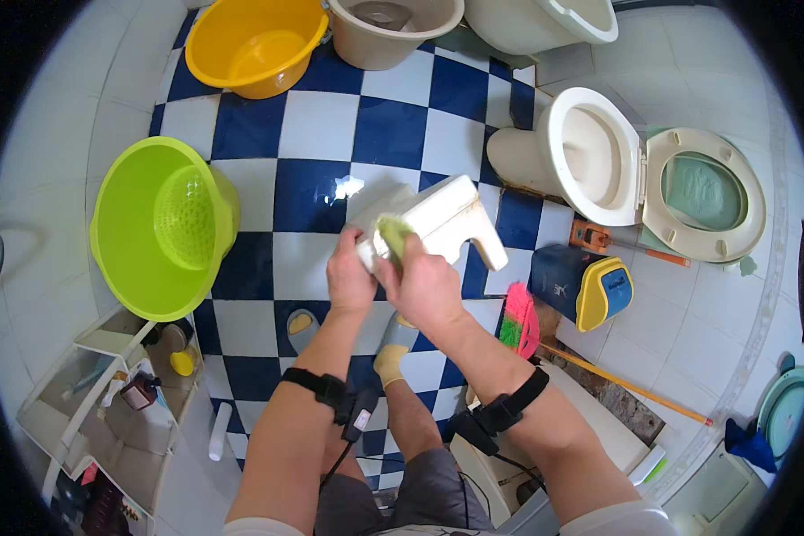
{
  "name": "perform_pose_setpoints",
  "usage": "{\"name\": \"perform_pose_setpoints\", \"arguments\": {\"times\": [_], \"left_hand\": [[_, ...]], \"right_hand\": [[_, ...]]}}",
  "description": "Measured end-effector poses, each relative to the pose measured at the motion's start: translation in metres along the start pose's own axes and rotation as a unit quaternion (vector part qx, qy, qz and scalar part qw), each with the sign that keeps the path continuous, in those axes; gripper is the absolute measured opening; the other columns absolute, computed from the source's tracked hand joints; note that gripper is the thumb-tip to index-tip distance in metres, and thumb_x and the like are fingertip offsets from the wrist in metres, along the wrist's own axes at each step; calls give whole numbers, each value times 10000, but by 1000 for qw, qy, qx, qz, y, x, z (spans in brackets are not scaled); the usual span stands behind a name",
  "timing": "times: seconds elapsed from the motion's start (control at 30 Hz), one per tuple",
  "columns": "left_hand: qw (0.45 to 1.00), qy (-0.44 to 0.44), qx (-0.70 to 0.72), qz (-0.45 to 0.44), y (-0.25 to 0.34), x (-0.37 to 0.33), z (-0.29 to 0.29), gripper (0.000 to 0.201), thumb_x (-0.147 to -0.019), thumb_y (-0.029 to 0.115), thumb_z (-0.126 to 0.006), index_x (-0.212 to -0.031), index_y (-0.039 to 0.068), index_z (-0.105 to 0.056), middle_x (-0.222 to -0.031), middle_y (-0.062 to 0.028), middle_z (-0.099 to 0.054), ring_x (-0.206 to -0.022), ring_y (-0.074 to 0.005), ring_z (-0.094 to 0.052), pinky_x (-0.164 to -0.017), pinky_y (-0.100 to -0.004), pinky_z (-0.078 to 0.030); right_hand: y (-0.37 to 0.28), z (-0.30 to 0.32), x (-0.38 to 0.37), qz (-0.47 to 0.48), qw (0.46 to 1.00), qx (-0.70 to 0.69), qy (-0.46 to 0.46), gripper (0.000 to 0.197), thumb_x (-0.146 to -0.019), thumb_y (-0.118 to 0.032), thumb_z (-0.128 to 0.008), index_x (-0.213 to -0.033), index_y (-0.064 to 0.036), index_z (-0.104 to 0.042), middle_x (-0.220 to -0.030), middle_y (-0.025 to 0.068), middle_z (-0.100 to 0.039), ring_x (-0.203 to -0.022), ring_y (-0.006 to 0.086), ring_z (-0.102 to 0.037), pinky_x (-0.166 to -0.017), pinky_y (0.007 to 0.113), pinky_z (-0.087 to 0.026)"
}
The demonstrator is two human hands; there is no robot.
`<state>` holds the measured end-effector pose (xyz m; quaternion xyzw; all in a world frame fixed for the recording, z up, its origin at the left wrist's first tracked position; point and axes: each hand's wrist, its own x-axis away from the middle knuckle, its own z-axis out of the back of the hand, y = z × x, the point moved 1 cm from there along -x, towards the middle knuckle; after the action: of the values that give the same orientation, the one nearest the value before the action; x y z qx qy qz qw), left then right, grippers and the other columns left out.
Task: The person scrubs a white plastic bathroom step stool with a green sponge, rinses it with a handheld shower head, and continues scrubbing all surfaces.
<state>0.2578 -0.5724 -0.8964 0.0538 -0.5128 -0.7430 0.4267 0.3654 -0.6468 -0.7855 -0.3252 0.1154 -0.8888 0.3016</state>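
In front of me, above the tiled floor, is a white plastic object (439, 218) shaped like a small stool, tilted, with a leg-like part sticking out at its right and brownish marks along an edge. My left hand (352, 275) is closed on its near left edge. A yellow-green scrubbing sponge (391, 232) is pinched in my right hand (426, 288) and pressed against the near end of the white object. The right fingers partly cover the sponge, and both it and the fingertips look slightly blurred.
A green basin (121, 228) leans at the left; a yellow basin (241, 82) and a beige bucket (372, 55) stand at the far side. To the right are a toilet (554, 156), a blue bin (558, 279) and a pink-green broom (520, 323). A cluttered shelf (107, 420) is near left.
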Motion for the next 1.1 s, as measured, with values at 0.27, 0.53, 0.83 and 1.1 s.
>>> {"name": "perform_pose_setpoints", "arguments": {"times": [0.27, 0.53, 0.83, 1.1], "left_hand": [[998, 47, 3, -30, 0, 3, -17, 469, -748, 47, -793, -1162, 25, -573, -1062, -226, -690, -1021, -437, -652, -876, -469, -528], [972, -221, -78, 16, 29, 28, 22, 1027, -658, 243, -885, -1509, 85, -334, -1042, -196, -720, -953, -407, -697, -831, -456, -561], [972, -148, -124, -136, 75, -63, 42, 1341, -495, 258, -981, -1581, 65, -218, -1442, -221, -470, -1349, -356, -462, -1103, -428, -404], [951, -248, 42, -180, 67, -85, 14, 1119, -498, 227, -974, -1450, 71, -406, -1401, -178, -517, -1303, -357, -504, -1089, -413, -421]], "right_hand": [[50, 55, -46, -154, 964, 0, 217, 456, -900, -394, -688, -1014, 43, -625, -867, 271, -709, -825, 435, -715, -743, 488, -591], [33, 7, -4, 88, 982, 48, 161, 449, -868, -360, -703, -1114, 5, -614, -663, 166, -685, -646, 385, -702, -620, 456, -582], [43, 42, -23, 112, 992, 52, 18, 391, -861, -348, -701, -1056, -19, -621, -736, 177, -700, -720, 377, -706, -673, 474, -578], [26, 40, -37, 37, 997, 19, 65, 421, -867, -348, -692, -1068, 12, -607, -745, 227, -691, -743, 417, -705, -676, 498, -578]]}}
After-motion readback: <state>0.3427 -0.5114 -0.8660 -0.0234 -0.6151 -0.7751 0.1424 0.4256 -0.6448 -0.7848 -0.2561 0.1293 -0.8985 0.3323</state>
